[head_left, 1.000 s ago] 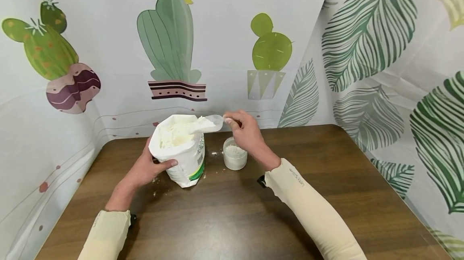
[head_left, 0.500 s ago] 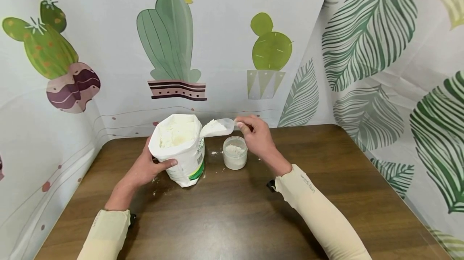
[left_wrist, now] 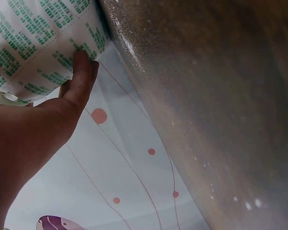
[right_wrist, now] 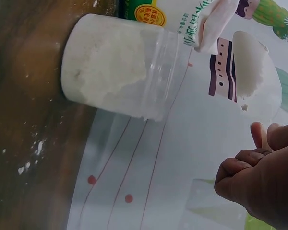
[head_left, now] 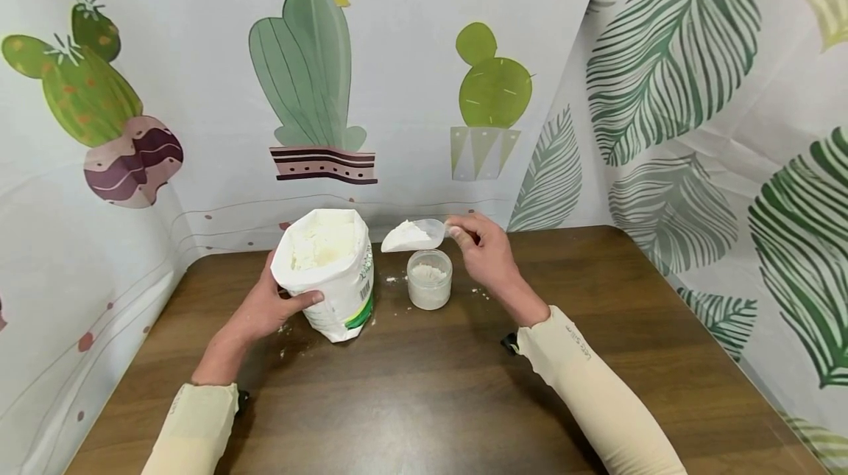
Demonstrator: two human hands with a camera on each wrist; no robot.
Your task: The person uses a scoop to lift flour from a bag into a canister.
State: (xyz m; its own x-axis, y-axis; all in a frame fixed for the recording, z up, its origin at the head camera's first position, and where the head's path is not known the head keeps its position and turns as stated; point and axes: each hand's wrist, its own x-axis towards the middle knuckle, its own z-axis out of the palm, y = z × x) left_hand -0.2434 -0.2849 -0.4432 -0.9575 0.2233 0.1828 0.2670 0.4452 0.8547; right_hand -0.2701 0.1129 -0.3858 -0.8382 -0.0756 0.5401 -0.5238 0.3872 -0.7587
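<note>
My left hand [head_left: 271,309] grips an opened white paper bag [head_left: 338,298] of pale powder from its left side, thumb across the front; green print covers the bag [left_wrist: 43,43] in the left wrist view. The handle of a clear plastic scoop [head_left: 433,230] is pinched between thumb and fingers of my right hand [head_left: 486,250]. White powder [right_wrist: 247,67] lies heaped in the scoop, which is held above and slightly left of a clear round jar [head_left: 429,282]. The jar [right_wrist: 110,67] stands on the table, partly filled with white powder, its top uncovered.
Spilled powder specks [head_left: 392,280] dot the brown wooden table [head_left: 397,401] around the bag and jar. A white cloth backdrop [head_left: 411,92] printed with cacti and leaves hangs close behind the table's far edge.
My right hand has drawn the loaded scoop out of the bag and carried it rightward to over the jar. The left hand and the bag have stayed in place.
</note>
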